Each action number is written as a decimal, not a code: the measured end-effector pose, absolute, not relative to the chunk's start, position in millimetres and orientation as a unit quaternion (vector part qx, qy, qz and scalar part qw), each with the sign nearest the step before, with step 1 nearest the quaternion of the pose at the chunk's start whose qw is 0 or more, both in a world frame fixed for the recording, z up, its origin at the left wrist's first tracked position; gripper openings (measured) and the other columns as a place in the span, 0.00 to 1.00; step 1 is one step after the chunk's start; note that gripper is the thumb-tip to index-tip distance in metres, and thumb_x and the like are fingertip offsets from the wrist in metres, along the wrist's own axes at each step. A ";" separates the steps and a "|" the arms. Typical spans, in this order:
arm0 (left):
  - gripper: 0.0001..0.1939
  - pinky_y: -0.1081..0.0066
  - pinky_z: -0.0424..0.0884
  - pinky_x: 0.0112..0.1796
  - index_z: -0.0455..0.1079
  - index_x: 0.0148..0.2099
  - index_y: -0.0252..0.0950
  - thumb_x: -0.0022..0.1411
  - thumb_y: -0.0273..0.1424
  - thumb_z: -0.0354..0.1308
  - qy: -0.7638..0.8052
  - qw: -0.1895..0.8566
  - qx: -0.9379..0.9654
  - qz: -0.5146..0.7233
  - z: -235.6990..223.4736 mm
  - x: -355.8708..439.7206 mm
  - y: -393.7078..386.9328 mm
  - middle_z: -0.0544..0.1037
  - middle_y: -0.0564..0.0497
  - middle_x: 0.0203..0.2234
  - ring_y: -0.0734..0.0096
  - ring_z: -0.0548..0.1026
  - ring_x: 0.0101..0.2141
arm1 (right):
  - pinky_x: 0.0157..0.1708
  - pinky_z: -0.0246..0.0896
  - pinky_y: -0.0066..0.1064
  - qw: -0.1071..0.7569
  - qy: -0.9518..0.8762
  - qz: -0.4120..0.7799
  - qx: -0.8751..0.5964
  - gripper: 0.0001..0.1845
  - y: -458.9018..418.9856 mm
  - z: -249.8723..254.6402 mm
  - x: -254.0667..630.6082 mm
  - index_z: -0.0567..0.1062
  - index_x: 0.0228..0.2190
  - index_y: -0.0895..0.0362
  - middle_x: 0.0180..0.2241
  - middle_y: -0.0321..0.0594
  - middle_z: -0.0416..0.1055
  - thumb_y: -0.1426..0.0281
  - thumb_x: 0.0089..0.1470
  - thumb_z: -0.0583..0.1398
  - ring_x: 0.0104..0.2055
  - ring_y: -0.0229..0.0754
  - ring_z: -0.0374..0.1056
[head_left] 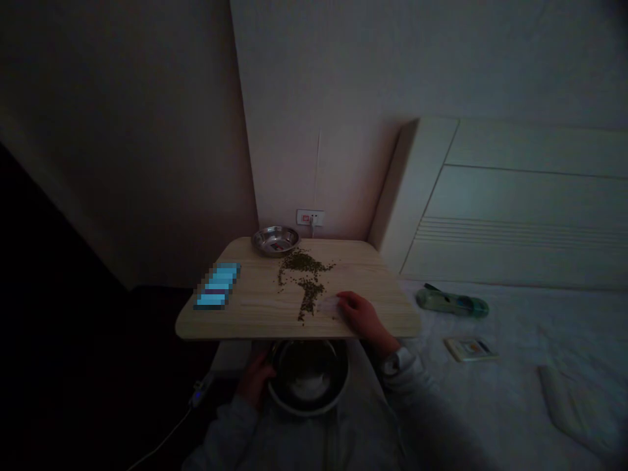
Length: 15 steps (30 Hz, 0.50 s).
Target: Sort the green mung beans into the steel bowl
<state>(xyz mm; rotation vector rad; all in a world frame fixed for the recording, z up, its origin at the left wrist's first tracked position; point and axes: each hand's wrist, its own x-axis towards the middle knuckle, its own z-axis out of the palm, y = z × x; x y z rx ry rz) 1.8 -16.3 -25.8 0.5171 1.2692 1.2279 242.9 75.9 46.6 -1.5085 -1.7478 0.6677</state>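
Observation:
Small greenish-brown grains, which look like beans or seeds (300, 263), lie scattered over the middle of the wooden table (260, 311). At the table's right front, my right hand (356, 311) rests with its fingers curled together. A faint, pale, see-through patch shows at the fingertips beside the grains; what it is, I cannot make out. Below the front edge, my left hand (258, 376) grips the left rim of a large metal bowl (309, 411) over my lap. The bowl's inside is dark, and its contents are hard to see.
A smaller steel bowl (275, 242) stands at the table's back left. A phone with a lit, blurred screen (218, 286) lies at the left. On the bed to the right are a green elongated object (451, 303) and a flat pale object (471, 349). A wall socket (310, 218) holds a plug.

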 end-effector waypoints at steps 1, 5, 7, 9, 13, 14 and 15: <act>0.22 0.67 0.67 0.31 0.73 0.36 0.33 0.32 0.22 0.54 0.543 0.612 0.226 0.528 -24.1 2.1 -16.8 0.78 0.50 0.24 0.59 0.74 0.31 | 0.38 0.60 0.35 0.362 -0.677 0.262 -0.585 0.15 74.8 46.8 243.0 0.72 0.36 0.58 0.33 0.41 0.72 0.68 0.47 0.52 0.35 0.42 0.67; 0.21 0.68 0.67 0.32 0.72 0.36 0.34 0.32 0.22 0.55 0.517 0.629 0.233 0.532 -19.8 2.1 -16.5 0.78 0.51 0.23 0.61 0.74 0.31 | 0.37 0.60 0.34 0.362 -0.674 0.270 -0.585 0.15 68.7 48.8 242.3 0.73 0.35 0.58 0.33 0.41 0.72 0.68 0.47 0.52 0.34 0.42 0.67; 0.21 0.67 0.66 0.34 0.73 0.35 0.34 0.32 0.22 0.55 0.511 0.632 0.240 0.530 -20.2 1.7 -15.5 0.78 0.51 0.24 0.60 0.74 0.31 | 0.36 0.60 0.33 0.359 -0.674 0.274 -0.584 0.15 65.0 49.8 241.7 0.73 0.36 0.58 0.31 0.40 0.72 0.67 0.47 0.52 0.33 0.41 0.66; 0.21 0.66 0.66 0.35 0.73 0.34 0.34 0.31 0.22 0.56 0.511 0.635 0.244 0.525 -21.9 1.4 -14.5 0.79 0.50 0.24 0.59 0.74 0.33 | 0.35 0.60 0.33 0.357 -0.673 0.276 -0.585 0.16 61.2 50.3 241.4 0.72 0.36 0.58 0.30 0.40 0.72 0.67 0.46 0.51 0.32 0.41 0.66; 0.22 0.65 0.66 0.35 0.73 0.36 0.33 0.32 0.23 0.56 0.514 0.632 0.242 0.527 -23.3 2.5 -14.5 0.79 0.49 0.25 0.59 0.74 0.33 | 0.32 0.59 0.31 0.346 -0.672 0.281 -0.592 0.17 55.3 49.1 241.7 0.73 0.36 0.58 0.28 0.39 0.72 0.65 0.46 0.51 0.30 0.41 0.66; 0.21 0.65 0.66 0.35 0.73 0.36 0.33 0.32 0.24 0.56 0.517 0.627 0.246 0.527 -22.4 2.8 -14.9 0.79 0.49 0.25 0.59 0.74 0.33 | 0.32 0.58 0.31 0.344 -0.673 0.281 -0.592 0.17 54.5 48.5 242.0 0.73 0.36 0.58 0.29 0.40 0.72 0.65 0.46 0.51 0.30 0.41 0.65; 0.21 0.66 0.66 0.36 0.73 0.35 0.33 0.32 0.24 0.56 0.519 0.623 0.253 0.528 -21.1 2.9 -15.2 0.79 0.49 0.25 0.59 0.74 0.33 | 0.32 0.58 0.31 0.342 -0.674 0.281 -0.592 0.18 53.8 47.9 242.2 0.73 0.36 0.58 0.29 0.40 0.72 0.65 0.46 0.51 0.31 0.41 0.65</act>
